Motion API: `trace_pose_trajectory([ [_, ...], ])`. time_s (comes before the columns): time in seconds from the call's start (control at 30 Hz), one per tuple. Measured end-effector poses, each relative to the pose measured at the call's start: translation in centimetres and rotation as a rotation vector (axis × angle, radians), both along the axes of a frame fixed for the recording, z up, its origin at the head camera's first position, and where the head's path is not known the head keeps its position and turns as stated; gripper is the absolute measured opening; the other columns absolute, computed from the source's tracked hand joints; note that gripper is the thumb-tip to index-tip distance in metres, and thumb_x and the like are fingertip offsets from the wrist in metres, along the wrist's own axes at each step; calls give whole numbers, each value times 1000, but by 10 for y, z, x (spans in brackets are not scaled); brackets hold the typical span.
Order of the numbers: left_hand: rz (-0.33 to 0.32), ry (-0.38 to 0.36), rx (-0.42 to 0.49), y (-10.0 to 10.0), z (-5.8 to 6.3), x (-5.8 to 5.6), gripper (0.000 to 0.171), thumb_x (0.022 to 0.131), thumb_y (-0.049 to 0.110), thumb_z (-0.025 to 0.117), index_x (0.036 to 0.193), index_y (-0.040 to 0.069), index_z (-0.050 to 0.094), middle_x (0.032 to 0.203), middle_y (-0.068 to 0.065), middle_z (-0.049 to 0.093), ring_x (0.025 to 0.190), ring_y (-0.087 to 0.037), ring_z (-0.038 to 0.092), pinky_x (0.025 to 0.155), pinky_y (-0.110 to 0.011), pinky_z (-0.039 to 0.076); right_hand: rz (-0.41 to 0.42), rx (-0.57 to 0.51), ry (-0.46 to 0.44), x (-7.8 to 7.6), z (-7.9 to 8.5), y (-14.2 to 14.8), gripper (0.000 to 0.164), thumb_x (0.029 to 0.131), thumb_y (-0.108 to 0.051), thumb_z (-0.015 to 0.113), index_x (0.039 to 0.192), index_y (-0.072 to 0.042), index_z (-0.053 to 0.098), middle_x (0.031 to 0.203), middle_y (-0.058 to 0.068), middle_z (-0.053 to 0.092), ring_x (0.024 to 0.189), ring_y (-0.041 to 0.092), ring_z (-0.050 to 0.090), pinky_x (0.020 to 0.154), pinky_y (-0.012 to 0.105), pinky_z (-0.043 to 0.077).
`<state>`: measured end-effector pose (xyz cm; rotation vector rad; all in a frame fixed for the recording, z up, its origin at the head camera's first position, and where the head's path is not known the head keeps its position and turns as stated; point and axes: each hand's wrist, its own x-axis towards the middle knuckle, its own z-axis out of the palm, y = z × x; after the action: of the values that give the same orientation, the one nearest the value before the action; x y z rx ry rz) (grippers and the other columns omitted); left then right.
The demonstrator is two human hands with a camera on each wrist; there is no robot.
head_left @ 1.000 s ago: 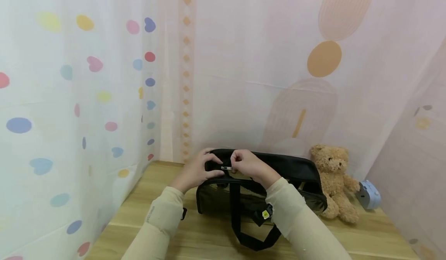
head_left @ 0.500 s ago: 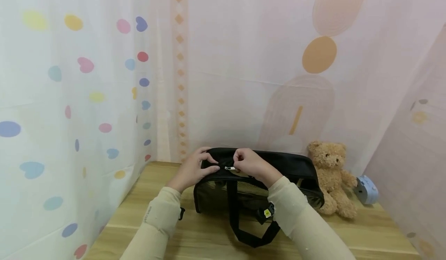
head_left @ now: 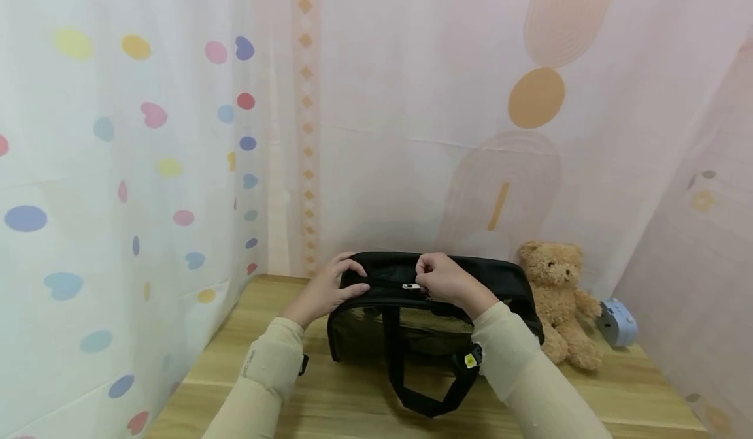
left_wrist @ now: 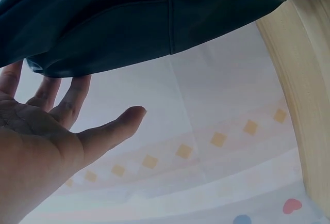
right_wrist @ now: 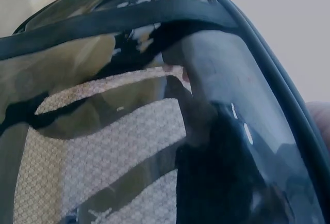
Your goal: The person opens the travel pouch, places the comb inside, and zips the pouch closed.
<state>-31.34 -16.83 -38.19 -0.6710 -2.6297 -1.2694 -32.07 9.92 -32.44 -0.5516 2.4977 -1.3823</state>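
A black bag point(head_left: 359, 334) with clear and mesh panels lies on the wooden table, its carry strap point(head_left: 432, 406) hanging over the front. My right hand point(head_left: 450, 282) pinches the metal zipper pull point(head_left: 410, 287) on the bag's top. At the bag's left end, my left hand point(head_left: 329, 289) holds the corner, fingers bent over the back and thumb on the top. In the left wrist view, the fingertips of this hand point(left_wrist: 41, 141) go out of sight behind the bag point(left_wrist: 118, 33). The right wrist view is mostly filled by the bag's clear panel point(right_wrist: 221, 64).
A brown teddy bear point(head_left: 555, 302) sits against the bag's right end. To its right stands a light blue object point(head_left: 618, 323) of unclear kind. Patterned curtains point(head_left: 376, 112) hang behind and at both sides of the table point(head_left: 335, 400).
My right hand has drawn the zipper pull to the right along the bag's top. The left hand has stayed at the left end.
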Motion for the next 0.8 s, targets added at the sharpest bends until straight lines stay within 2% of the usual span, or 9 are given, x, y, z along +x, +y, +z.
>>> trace_pose_trajectory([
  [0.07, 0, -5, 6, -2, -1, 0, 17, 96, 28, 73, 109, 19, 65, 159, -15, 35, 146, -44, 31, 111, -64, 34, -1, -5, 7, 0, -1, 4, 22, 101, 2, 47, 81, -6, 45, 82, 9, 46, 62, 19, 41, 63, 36, 41],
  [0.2, 3, -30, 12, -3, -3, 1, 19, 96, 30, 73, 111, 20, 65, 160, -15, 32, 147, -44, 29, 112, -64, 33, -19, -20, 1, 3, -2, 11, 23, 101, 3, 46, 80, -6, 44, 80, 8, 43, 66, 19, 38, 69, 38, 41],
  [0.3, 3, -44, 12, -2, -3, 2, 20, 97, 32, 72, 112, 21, 65, 161, -15, 31, 147, -45, 28, 112, -65, 32, -18, -33, 4, 4, -2, 15, 23, 100, 4, 45, 80, -6, 43, 77, 7, 41, 65, 19, 32, 68, 36, 39],
  [0.8, 7, -52, 22, -1, -7, -2, 21, 97, 30, 72, 113, 18, 65, 161, -17, 28, 147, -46, 27, 113, -65, 30, -62, -5, 44, 5, -4, 38, 22, 99, 2, 45, 80, -8, 43, 76, 5, 42, 56, 16, 25, 63, 34, 33],
])
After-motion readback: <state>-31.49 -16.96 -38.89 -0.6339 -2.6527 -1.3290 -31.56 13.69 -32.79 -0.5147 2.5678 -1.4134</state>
